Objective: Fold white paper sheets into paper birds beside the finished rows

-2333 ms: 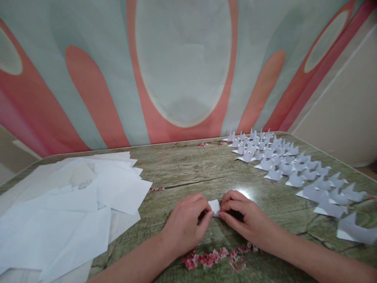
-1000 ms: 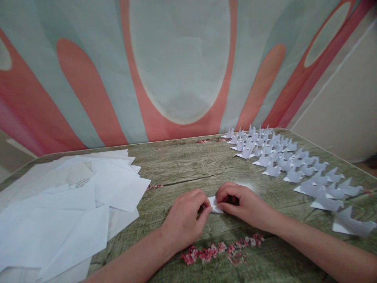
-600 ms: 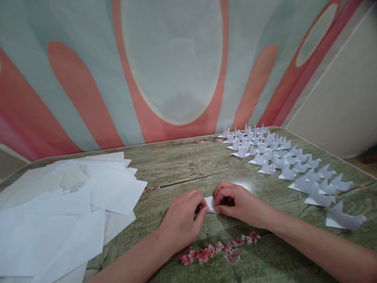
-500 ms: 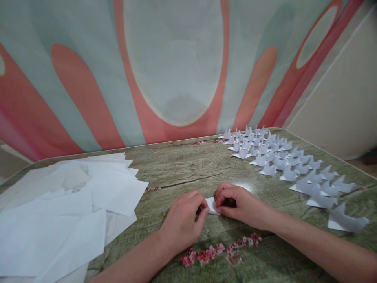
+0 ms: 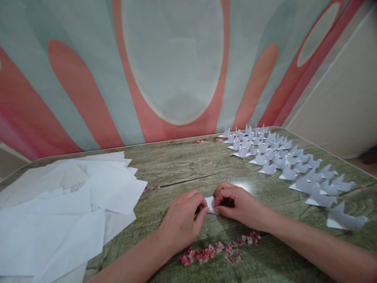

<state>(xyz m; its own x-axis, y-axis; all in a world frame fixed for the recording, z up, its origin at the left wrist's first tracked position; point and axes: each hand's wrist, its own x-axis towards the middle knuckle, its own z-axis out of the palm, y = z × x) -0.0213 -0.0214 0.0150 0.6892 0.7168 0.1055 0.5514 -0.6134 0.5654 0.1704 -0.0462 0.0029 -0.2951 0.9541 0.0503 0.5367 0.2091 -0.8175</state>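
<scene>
Between my two hands is a small folded piece of white paper (image 5: 211,204), just over the tabletop. My left hand (image 5: 186,215) pinches its left end between thumb and fingers. Its right end is gripped by my right hand (image 5: 232,202), with thumb and fingertips pressed together. Most of the paper is covered by my fingers, so its exact fold cannot be made out. To the right stand several folded white paper birds (image 5: 290,173) in rows, the nearest one (image 5: 346,218) beyond my right forearm.
A loose, overlapping pile of white paper sheets (image 5: 53,236) covers the left side of the wood-patterned table (image 5: 173,165). Pink flower prints (image 5: 218,249) mark the tabletop near my wrists. Behind the table's far edge rises a red and pale-green patterned wall (image 5: 173,129).
Both hands keep their hold on the folded paper, with only a very slight shift of the right fingers. The whole view has moved a little.
</scene>
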